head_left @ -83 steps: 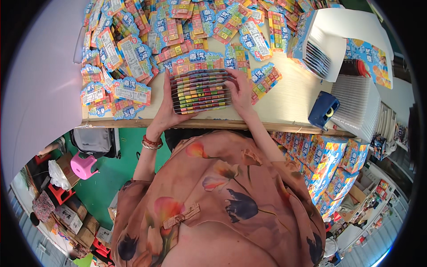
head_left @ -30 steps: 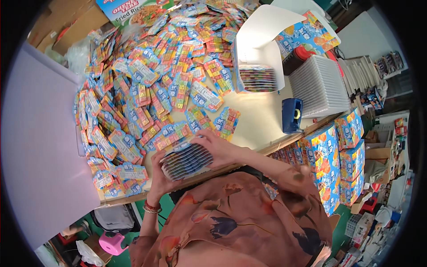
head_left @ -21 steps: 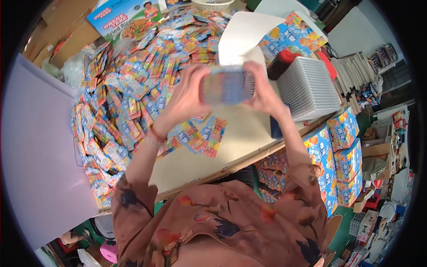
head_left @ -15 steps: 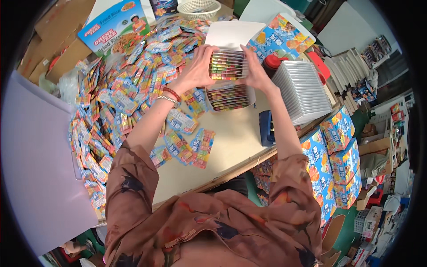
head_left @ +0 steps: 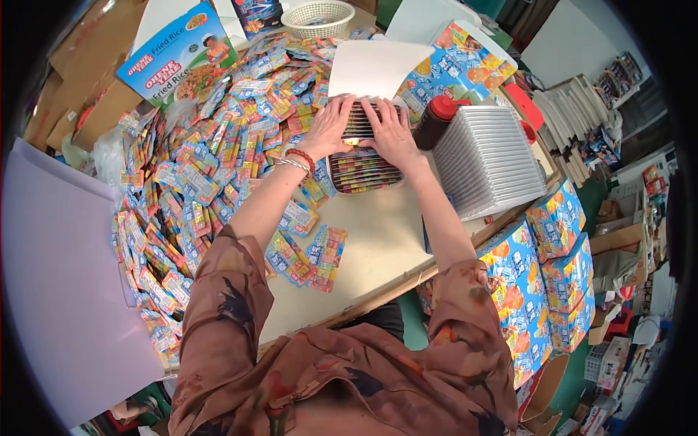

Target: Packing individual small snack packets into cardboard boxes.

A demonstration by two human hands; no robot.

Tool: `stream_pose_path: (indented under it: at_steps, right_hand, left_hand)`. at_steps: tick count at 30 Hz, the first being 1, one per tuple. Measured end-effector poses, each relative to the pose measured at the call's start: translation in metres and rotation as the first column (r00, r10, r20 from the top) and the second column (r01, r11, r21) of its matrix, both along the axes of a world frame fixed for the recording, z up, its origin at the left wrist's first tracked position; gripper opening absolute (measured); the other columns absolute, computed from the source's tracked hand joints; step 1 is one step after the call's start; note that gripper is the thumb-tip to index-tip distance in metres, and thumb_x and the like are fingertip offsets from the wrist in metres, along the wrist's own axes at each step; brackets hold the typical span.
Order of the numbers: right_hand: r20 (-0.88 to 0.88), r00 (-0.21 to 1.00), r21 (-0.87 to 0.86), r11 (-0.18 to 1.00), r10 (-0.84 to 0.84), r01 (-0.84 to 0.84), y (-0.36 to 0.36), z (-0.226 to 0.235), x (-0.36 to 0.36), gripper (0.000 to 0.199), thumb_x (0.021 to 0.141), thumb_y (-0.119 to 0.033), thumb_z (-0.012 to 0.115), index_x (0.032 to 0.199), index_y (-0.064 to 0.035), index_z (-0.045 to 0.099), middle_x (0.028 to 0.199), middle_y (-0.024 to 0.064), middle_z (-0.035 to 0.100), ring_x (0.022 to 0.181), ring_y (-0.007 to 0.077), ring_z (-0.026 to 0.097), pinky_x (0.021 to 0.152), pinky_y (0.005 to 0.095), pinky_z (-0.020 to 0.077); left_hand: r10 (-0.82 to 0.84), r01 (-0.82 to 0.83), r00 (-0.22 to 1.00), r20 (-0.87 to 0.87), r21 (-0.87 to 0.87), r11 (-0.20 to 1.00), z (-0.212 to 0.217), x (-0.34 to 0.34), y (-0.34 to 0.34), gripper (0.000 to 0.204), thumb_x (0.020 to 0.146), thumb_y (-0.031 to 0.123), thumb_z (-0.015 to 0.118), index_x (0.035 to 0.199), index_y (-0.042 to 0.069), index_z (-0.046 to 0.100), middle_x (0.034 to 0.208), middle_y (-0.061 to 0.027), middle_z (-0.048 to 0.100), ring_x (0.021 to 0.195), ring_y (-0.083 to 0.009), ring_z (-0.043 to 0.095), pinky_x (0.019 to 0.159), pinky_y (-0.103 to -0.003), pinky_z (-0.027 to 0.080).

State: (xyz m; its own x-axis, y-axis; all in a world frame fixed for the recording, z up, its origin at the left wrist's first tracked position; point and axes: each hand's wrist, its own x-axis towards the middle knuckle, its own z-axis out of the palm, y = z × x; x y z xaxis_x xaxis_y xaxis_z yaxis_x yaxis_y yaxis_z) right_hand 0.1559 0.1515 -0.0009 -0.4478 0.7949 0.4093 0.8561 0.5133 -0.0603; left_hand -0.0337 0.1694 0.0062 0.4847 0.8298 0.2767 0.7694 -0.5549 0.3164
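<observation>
A box with its white lid raised stands on the table, filled with flat packets set on edge in two rows. The front row of packets shows fully; the back row is partly hidden by my hands. My left hand lies over the back row's left side, fingers stretched forward and thumb toward the middle. Across the right side of that row, my right hand rests with its fingers spread on the packets' top edges. Several loose packets lie close in front of the box.
A large heap of colourful packets covers the table's left side. At the right stand a stack of clear plastic trays and a dark bottle with a red cap. Blue printed boxes are stacked beside the table; a white basket sits behind.
Both hands held a stack of packets above the back of the box. That stack now sits lower, in the box, and my hands have shifted onto its top, right fingers spread.
</observation>
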Motion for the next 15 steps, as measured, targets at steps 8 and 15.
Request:
stream_pose_path:
  at_steps: [8,15]
  right_hand:
    - [0.190,0.981,-0.219,0.972,-0.039,0.081,0.003,0.002,-0.016,0.084,0.087,-0.035,0.064,0.152,-0.0276,0.012,0.157,0.0058,0.013,0.144,0.0325,0.015,0.109,0.0638,0.0238]
    - [-0.330,0.942,-0.117,0.988,0.061,-0.105,0.004,0.014,0.006,0.079,0.077,-0.036,0.075,0.141,-0.0122,0.036,0.145,0.0177,0.033,0.135,0.0364,0.031,0.104,0.0549,0.0334]
  left_hand:
    - [0.093,-0.055,0.939,-0.332,0.121,0.991,-0.008,-0.010,-0.008,0.087,0.084,0.045,0.064,0.149,0.007,0.019,0.152,-0.0093,0.025,0.140,-0.0255,0.024,0.113,-0.055,0.018]
    - [0.260,-0.156,0.821,-0.508,0.238,0.959,-0.018,0.006,-0.005,0.084,0.086,0.045,0.061,0.149,0.007,0.021,0.154,-0.0071,0.022,0.141,-0.0264,0.023,0.113,-0.057,0.013]
